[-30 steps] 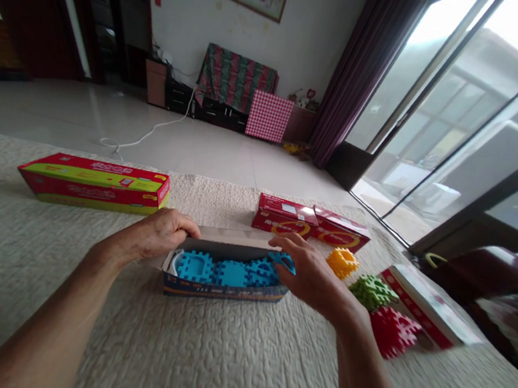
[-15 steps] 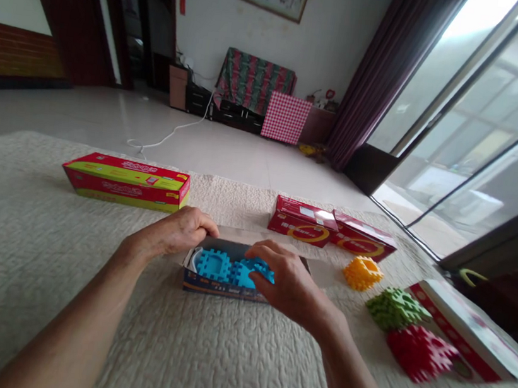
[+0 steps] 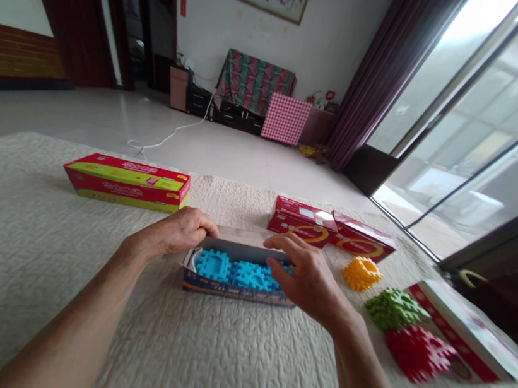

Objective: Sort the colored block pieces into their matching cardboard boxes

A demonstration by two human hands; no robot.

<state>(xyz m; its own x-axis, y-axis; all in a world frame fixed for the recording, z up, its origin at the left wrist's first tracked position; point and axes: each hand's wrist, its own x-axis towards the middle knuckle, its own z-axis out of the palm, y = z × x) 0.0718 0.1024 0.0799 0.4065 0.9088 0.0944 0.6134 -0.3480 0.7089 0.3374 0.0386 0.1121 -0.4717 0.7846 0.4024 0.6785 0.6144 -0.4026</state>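
Note:
A dark blue open box (image 3: 227, 289) lies on the cream quilted cover in front of me, with blue interlocking plastic blocks (image 3: 230, 271) inside it. My left hand (image 3: 177, 233) grips the box's left end, fingers curled over the rim. My right hand (image 3: 307, 280) hovers over the box's right end, fingers bent and apart, touching the blue blocks there; nothing is clearly held in it.
A long red and yellow box (image 3: 127, 182) lies far left. Two red boxes (image 3: 331, 228) sit behind the open box. Yellow (image 3: 362, 273), green (image 3: 391, 308) and red (image 3: 417, 353) block cubes lie at right, beside a long red-edged box (image 3: 470, 333).
My right hand has shifted right along the blue blocks, from the middle of the box toward its right end. My left hand has stayed on the box's left end.

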